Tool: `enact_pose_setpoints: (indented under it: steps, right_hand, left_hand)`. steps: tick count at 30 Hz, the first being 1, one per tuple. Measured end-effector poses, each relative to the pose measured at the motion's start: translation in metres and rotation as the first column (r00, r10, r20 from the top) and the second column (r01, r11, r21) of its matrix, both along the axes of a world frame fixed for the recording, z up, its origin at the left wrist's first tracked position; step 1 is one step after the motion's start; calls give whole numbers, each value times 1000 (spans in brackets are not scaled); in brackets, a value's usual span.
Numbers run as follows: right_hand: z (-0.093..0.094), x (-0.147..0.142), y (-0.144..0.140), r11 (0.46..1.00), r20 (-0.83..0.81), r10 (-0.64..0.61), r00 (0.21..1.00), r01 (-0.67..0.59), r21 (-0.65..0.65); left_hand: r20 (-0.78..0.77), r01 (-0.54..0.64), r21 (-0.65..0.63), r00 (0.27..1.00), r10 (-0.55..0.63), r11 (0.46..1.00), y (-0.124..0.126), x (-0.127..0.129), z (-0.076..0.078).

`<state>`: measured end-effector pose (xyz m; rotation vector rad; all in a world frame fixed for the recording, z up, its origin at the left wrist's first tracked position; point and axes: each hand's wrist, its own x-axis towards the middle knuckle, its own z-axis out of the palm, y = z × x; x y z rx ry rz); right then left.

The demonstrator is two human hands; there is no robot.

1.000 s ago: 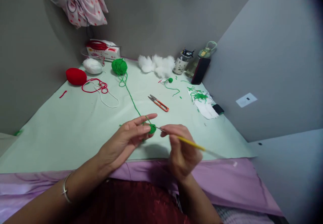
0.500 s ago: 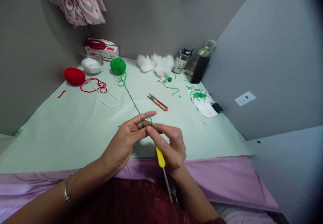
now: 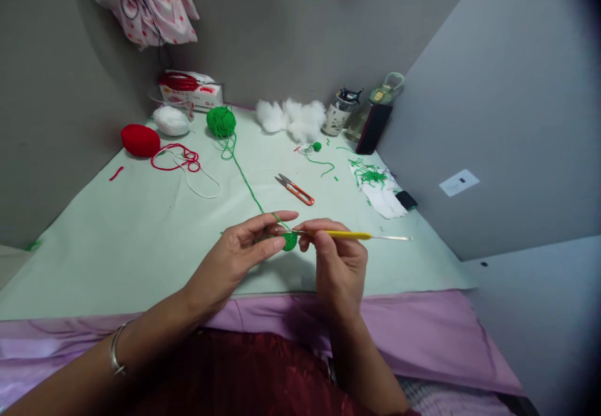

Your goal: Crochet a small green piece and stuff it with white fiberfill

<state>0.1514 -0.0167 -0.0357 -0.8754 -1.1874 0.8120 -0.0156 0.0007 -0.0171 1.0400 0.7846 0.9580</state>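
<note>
My left hand (image 3: pixel 235 256) pinches the small green crochet piece (image 3: pixel 290 241) above the table's (image 3: pixel 141 241) near edge; my right hand (image 3: pixel 335 259) grips the yellow hook (image 3: pixel 350 235) — I'd keep the yarn (image 3: pixel 248 187) taut, wrist turns small.

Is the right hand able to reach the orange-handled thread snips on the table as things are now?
Probably yes. The orange-handled thread snips lie on bare pale green table just beyond the right hand, nothing between. But that hand holds the yellow-handled crochet hook, so it is not free.
</note>
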Motion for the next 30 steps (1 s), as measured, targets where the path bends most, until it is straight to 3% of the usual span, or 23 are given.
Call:
enact_pose_setpoints:
  steps: [6, 9, 11, 13, 15, 17, 19, 20, 22, 25, 27, 30]
  right_hand:
    - [2, 4, 2, 996, -121, 87, 989, -90, -21]
    - [6, 4, -3, 999, 6, 25, 1000, -25, 20]
    - [6, 4, -8, 994, 204, -65, 977, 44, 104]
    - [4, 3, -11, 962, 421, -176, 890, 64, 267]
    - [-1, 3, -12, 894, 563, -310, 766, 34, 446]
    - [-6, 2, -12, 826, 626, -433, 649, 9, 563]
    - [-9, 1, -11, 802, 634, -486, 601, 19, 597]
    - [-8, 2, -11, 813, 617, -472, 629, 41, 580]
    - [-5, 2, -9, 870, 502, -382, 776, 119, 478]
    - [1, 2, -5, 966, 218, -180, 959, 131, 222]
    - [5, 1, -2, 988, 131, -91, 987, 73, 138]
    - [5, -1, -1, 990, 169, -56, 984, 33, 138]
  left_hand:
    - [-41, -25, 21, 999, 26, 999, 2, -3, 2]
    - [-87, -45, 62, 995, 50, 997, 1, -4, 3]
    - [-143, -73, 116, 986, 90, 991, 0, -5, 4]
    - [-192, -115, 201, 969, 154, 973, -2, -4, 4]
    - [-190, -156, 247, 960, 206, 956, -5, -2, 2]
    - [-100, -159, 156, 979, 176, 975, -5, 1, 0]
    - [72, -60, -66, 995, 65, 996, -4, 3, -2]
    - [169, 16, -171, 986, 13, 985, -2, 4, -3]
    - [301, 119, -285, 953, -29, 951, 1, 3, -3]
    - [297, 84, -279, 955, 2, 956, 5, 2, -1]
    - [257, 65, -232, 966, -4, 971, 5, 2, 0]
    - [220, 72, -143, 975, -39, 987, 2, 3, 1]
